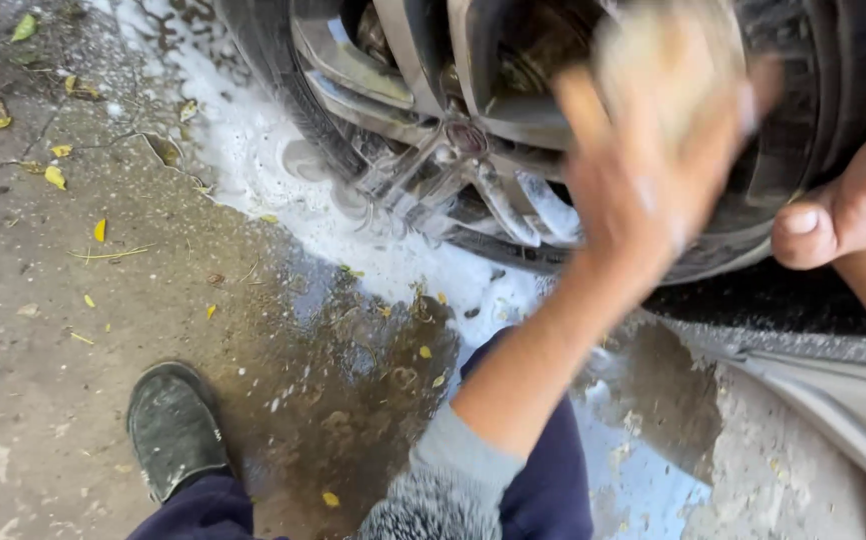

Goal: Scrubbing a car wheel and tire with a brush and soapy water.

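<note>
At the bottom of the frame a grey knitted sleeve (443, 490) and dark blue trousers (543, 480) are seen, with a black shoe (173, 428) planted at the lower left on the concrete ground (43, 300). The ground is outdoors, rough and stained; a dark wet patch is spread across the lower middle, and white soap foam (243, 150) is trailed from the top left down toward the lower right. Small yellow fallen leaves (53, 176) are scattered over the left half, and cracks are visible in the upper left.

From the sleeve a bare forearm is raised toward the upper right, and the left hand (643, 170) is shown blurred by motion. It is closed around a yellowish sponge (663, 60), which is pressed against the wheel at the top of the frame, right of centre.

At the right edge the right hand (853, 190) is seen only in part, its thumb extended to the left; it is laid against the black tyre (273, 80), and whether it is open or closed cannot be told.

Farthest, across the top, a silver alloy wheel rim (433, 140) with foam-streaked spokes is set inside the tyre. A pale car body sill (833, 400) is seen running along the lower right.
</note>
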